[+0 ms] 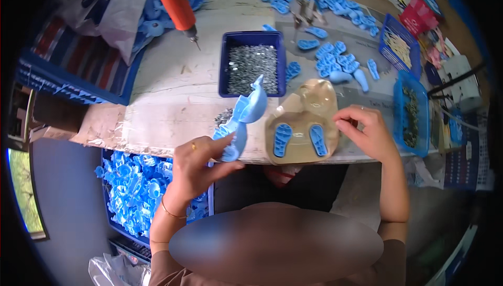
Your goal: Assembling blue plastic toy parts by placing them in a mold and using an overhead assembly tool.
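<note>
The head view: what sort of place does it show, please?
Probably a small assembly workshop: an orange power screwdriver hangs above the table, a tray holds small metallic pieces, and a crate is heaped with blue plastic parts.

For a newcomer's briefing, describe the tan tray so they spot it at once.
Find the pale worktable and follow its near edge to the person's right hand. Just left of that hand sits the tan tray, with two blue pieces in it. Its glossy tan surface and rounded outline set it apart from the dark blue box nearby.

Curvy blue plastic shell (pixel 252 109), tilted
</note>
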